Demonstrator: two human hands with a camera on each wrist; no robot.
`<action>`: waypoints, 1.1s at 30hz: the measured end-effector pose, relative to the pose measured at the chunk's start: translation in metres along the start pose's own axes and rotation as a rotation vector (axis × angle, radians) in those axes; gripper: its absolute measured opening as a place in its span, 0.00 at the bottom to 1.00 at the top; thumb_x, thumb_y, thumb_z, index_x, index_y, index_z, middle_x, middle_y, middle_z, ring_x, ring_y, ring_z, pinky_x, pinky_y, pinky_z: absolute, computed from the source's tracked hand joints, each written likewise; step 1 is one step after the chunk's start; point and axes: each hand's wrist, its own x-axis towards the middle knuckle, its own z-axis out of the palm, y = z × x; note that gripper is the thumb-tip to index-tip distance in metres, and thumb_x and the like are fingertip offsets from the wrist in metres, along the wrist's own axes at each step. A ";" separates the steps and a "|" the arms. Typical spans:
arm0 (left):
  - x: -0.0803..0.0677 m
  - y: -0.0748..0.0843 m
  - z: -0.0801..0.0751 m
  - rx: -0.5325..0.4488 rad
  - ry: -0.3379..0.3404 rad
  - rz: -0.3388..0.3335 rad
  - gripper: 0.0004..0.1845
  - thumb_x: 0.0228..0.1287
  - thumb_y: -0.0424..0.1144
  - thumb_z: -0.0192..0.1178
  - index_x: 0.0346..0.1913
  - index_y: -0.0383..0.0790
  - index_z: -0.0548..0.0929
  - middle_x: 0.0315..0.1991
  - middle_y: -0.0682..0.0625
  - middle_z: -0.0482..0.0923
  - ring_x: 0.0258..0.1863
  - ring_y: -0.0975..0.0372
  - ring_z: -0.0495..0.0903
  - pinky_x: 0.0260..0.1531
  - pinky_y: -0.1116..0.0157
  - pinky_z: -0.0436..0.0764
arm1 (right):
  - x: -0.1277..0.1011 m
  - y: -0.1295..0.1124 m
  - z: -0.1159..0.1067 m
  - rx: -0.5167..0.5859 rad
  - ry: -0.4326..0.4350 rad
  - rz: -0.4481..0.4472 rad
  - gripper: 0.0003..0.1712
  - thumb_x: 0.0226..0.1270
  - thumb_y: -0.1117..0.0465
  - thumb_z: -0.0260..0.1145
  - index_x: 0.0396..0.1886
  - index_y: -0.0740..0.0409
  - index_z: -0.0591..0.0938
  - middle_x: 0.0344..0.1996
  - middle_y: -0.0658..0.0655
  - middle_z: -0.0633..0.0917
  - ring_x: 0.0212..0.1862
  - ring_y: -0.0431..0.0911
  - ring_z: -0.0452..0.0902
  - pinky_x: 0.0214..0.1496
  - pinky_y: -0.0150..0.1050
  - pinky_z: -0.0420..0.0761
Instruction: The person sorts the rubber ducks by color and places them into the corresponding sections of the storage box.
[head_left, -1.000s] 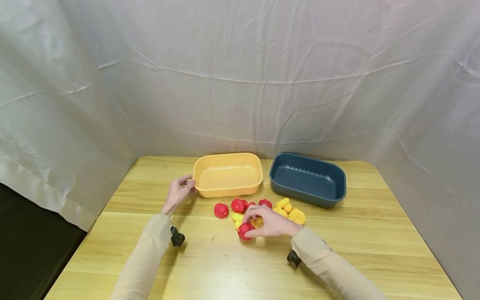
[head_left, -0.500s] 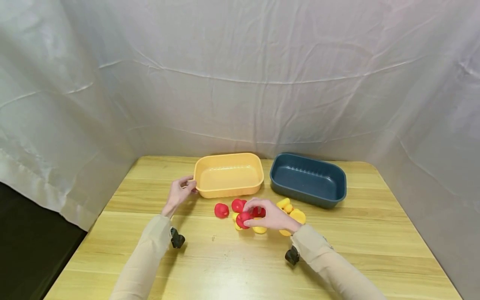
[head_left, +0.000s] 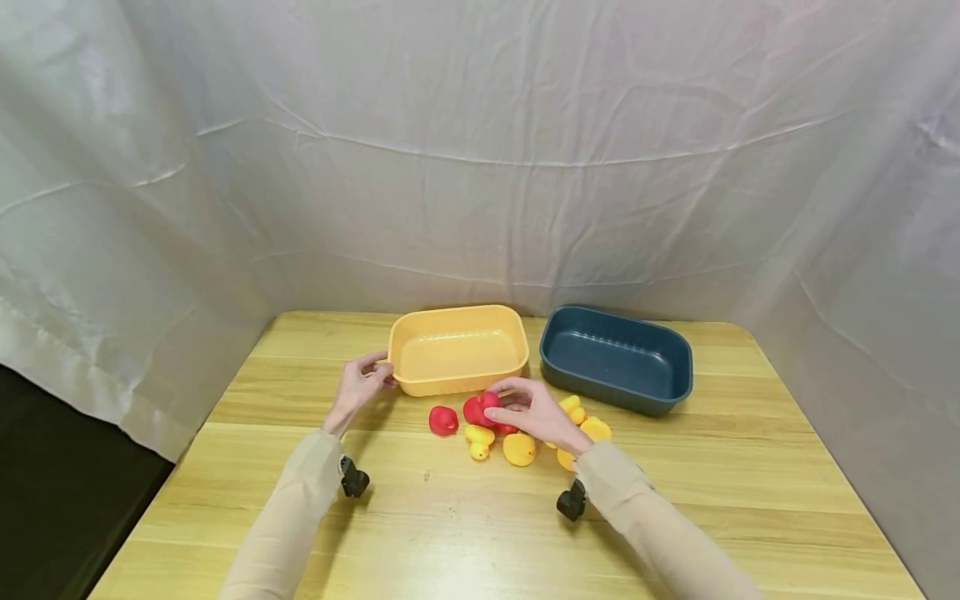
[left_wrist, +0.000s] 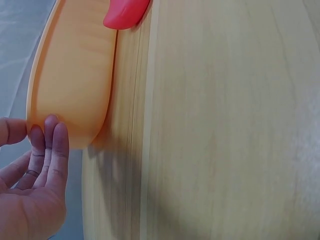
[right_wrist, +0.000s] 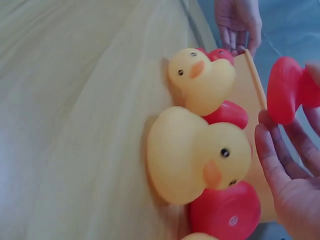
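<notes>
Red duck (head_left: 491, 402) was pinched in right hand (head_left: 534, 412) at centre frame, in transit; left hand (head_left: 360, 385) held yellow tray (head_left: 456, 350). Release over that tray appeared next.

A dark blue plastic tub (head_left: 617, 357) is sitting on the light wooden table (head_left: 750, 467). A creased white cloth backdrop (head_left: 480, 150) is hanging behind it.

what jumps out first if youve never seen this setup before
A bright heap of red and yellow rubber ducks lies mid-table, just in front of an orange tub and a dark blue tub standing side by side. The right hand holds a red duck above the heap, while the left hand grips the orange tub's left rim.
</notes>
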 end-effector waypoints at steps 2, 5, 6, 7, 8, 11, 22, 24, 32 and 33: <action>0.000 0.000 0.000 0.003 -0.004 0.007 0.23 0.68 0.25 0.55 0.64 0.17 0.71 0.36 0.33 0.85 0.25 0.67 0.85 0.38 0.63 0.90 | 0.004 -0.001 0.001 0.001 0.037 0.018 0.21 0.66 0.62 0.71 0.56 0.64 0.81 0.54 0.66 0.84 0.53 0.54 0.84 0.54 0.30 0.84; 0.000 0.000 0.001 -0.003 -0.001 0.009 0.24 0.68 0.25 0.55 0.64 0.17 0.71 0.37 0.31 0.85 0.26 0.67 0.85 0.38 0.63 0.90 | 0.011 -0.003 0.004 -0.006 0.092 0.053 0.21 0.66 0.60 0.72 0.57 0.61 0.81 0.55 0.63 0.84 0.53 0.52 0.83 0.59 0.38 0.84; 0.000 0.000 0.001 -0.004 -0.003 0.010 0.24 0.68 0.25 0.55 0.64 0.17 0.71 0.38 0.30 0.84 0.26 0.67 0.85 0.38 0.64 0.90 | 0.014 -0.004 0.005 -0.003 0.109 0.064 0.21 0.66 0.59 0.72 0.57 0.60 0.81 0.55 0.63 0.84 0.53 0.52 0.83 0.61 0.41 0.83; 0.000 0.000 0.001 -0.005 -0.007 0.010 0.24 0.68 0.26 0.55 0.65 0.17 0.70 0.39 0.29 0.84 0.26 0.67 0.85 0.38 0.64 0.90 | 0.016 -0.005 0.006 -0.002 0.126 0.076 0.21 0.66 0.59 0.72 0.57 0.59 0.82 0.55 0.62 0.85 0.53 0.52 0.83 0.63 0.43 0.82; 0.000 0.000 0.001 -0.007 -0.006 0.004 0.24 0.68 0.26 0.55 0.65 0.17 0.71 0.39 0.30 0.84 0.27 0.66 0.85 0.39 0.64 0.90 | 0.019 -0.006 0.007 0.005 0.140 0.085 0.21 0.65 0.59 0.72 0.57 0.59 0.82 0.56 0.61 0.85 0.54 0.52 0.83 0.64 0.45 0.82; 0.000 -0.001 0.001 -0.005 -0.019 0.001 0.25 0.69 0.27 0.55 0.66 0.18 0.70 0.41 0.30 0.84 0.28 0.66 0.85 0.39 0.65 0.90 | 0.028 -0.006 0.009 0.032 0.172 0.099 0.21 0.65 0.59 0.72 0.57 0.58 0.82 0.55 0.60 0.85 0.54 0.50 0.84 0.64 0.44 0.83; 0.000 -0.002 0.001 -0.011 -0.016 -0.003 0.24 0.69 0.26 0.55 0.66 0.19 0.71 0.43 0.27 0.83 0.27 0.68 0.84 0.38 0.67 0.90 | 0.056 -0.015 0.013 0.123 0.219 0.103 0.20 0.65 0.57 0.72 0.55 0.58 0.83 0.53 0.59 0.85 0.42 0.42 0.86 0.54 0.34 0.85; -0.001 -0.002 0.001 -0.013 -0.015 -0.002 0.24 0.69 0.26 0.55 0.66 0.18 0.70 0.42 0.27 0.83 0.27 0.69 0.84 0.38 0.68 0.89 | 0.061 -0.016 0.014 0.130 0.232 0.100 0.20 0.65 0.57 0.72 0.54 0.59 0.83 0.52 0.60 0.85 0.40 0.42 0.86 0.53 0.34 0.86; -0.005 0.003 0.001 -0.025 -0.023 -0.016 0.25 0.69 0.27 0.55 0.67 0.18 0.69 0.44 0.25 0.82 0.29 0.66 0.85 0.41 0.63 0.90 | 0.080 -0.017 0.021 0.179 0.260 0.092 0.20 0.64 0.60 0.73 0.53 0.63 0.83 0.51 0.63 0.85 0.35 0.40 0.86 0.48 0.35 0.88; -0.005 0.003 0.001 -0.026 -0.021 -0.018 0.25 0.69 0.27 0.55 0.67 0.19 0.69 0.44 0.25 0.82 0.29 0.66 0.85 0.41 0.63 0.90 | 0.083 -0.017 0.022 0.181 0.264 0.092 0.20 0.64 0.60 0.73 0.53 0.64 0.83 0.51 0.63 0.84 0.34 0.39 0.85 0.47 0.35 0.88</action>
